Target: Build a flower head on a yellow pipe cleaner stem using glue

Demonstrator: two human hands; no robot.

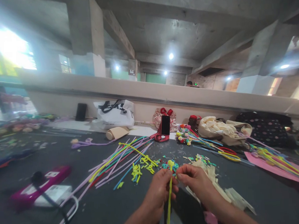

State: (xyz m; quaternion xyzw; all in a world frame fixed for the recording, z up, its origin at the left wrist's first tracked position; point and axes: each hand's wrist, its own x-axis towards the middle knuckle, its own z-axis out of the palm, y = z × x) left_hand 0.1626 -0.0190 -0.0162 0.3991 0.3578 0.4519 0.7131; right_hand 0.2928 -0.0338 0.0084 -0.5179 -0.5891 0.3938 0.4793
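My left hand [160,187] is closed around a yellow pipe cleaner stem [169,200] that rises upright from the bottom of the view. The stem ends in a small fuzzy yellow and teal flower head [170,164]. My right hand [193,180] pinches the top of the same stem just beside that head. Both hands hover over a dark table [106,206]. Short yellow cut pieces [137,170] lie just left of my hands.
A fan of long coloured pipe cleaners [117,159] spreads to the left. A phone on a red stand [165,126], finished flowers [185,134], a white bag [116,114], cloth bags [223,128], a pink sheet [273,167] and a pink glue gun [36,188] surround the work area.
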